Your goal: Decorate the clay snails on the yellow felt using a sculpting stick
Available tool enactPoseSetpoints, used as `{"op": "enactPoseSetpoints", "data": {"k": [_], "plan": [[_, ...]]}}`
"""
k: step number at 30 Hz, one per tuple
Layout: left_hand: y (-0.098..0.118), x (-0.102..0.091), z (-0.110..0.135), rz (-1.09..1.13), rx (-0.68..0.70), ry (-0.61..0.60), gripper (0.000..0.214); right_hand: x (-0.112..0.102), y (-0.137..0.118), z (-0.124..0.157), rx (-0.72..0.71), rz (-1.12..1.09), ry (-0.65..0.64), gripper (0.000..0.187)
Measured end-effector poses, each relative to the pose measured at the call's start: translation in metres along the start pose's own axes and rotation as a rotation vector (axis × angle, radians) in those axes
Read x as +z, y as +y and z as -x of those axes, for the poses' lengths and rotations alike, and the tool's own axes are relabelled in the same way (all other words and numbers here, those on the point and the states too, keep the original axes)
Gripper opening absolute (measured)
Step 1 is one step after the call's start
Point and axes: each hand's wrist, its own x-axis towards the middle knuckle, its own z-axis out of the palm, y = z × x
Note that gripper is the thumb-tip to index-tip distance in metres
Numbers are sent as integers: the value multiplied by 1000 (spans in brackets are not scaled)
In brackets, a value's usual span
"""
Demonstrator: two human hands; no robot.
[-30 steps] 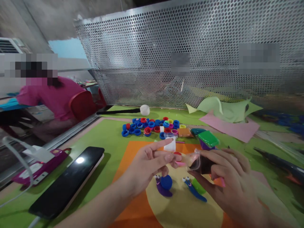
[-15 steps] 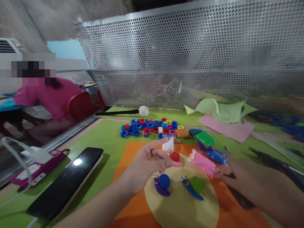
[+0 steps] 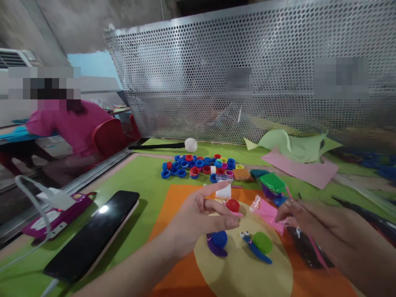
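Note:
My left hand [image 3: 206, 214] hovers over the yellow paper circle [image 3: 244, 276], index finger stretched out and thumb apart from it, with nothing visible held. Just beyond its fingers are a red ball [image 3: 232, 205] with a bit of pink and a small white piece [image 3: 223, 191]. Below it lie a purple clay snail with a blue ball [image 3: 220, 239], partly hidden, and a blue clay snail with a green ball [image 3: 262, 242]. My right hand [image 3: 324, 227] is closed around a thin pink stick [image 3: 318, 252], its middle covered by the fingers. Its fingertips are beside a pink clay packet [image 3: 267, 212].
Many bottle caps [image 3: 198, 165] lie at the back, beside orange [image 3: 241, 175] and green [image 3: 272, 182] packets. A phone [image 3: 95, 235] and a purple power strip [image 3: 58, 216] are at left. Cut paper [image 3: 297, 161] sits before the perforated metal panel [image 3: 192, 82]. A person [image 3: 68, 123] sits beyond.
My right hand has shifted toward the packets, and the pink stick now shows in it. My left hand stays over the circle. The view has shifted slightly.

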Motion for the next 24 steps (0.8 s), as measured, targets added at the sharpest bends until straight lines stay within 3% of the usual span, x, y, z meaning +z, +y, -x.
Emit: {"op": "enactPoseSetpoints", "data": {"k": [4, 6, 8, 12, 15, 20, 24], "plan": [[1, 3, 3, 1, -8, -4, 69, -2, -8, -5, -7, -312, -209, 26], [0, 2, 2, -32, -15, 25, 66, 0, -14, -13, -3, -372, -188, 24], [0, 0, 0, -86, -17, 63, 64, 5, -23, -23, 83, -417, 25, 27], [0, -4, -6, -137, -7, 131, 59, 19, -36, -38, 20, -751, 44, 24], [-1, -2, -8, -105, -25, 140, 61, 30, -32, -35, 71, -788, 75, 15], [-6, 4, -6, -12, -68, 157, 59, 35, -22, -20, 109, -860, 153, 27], [-8, 1, -5, 43, -61, 58, 52, 30, -22, -15, 95, -609, 81, 30]]}}
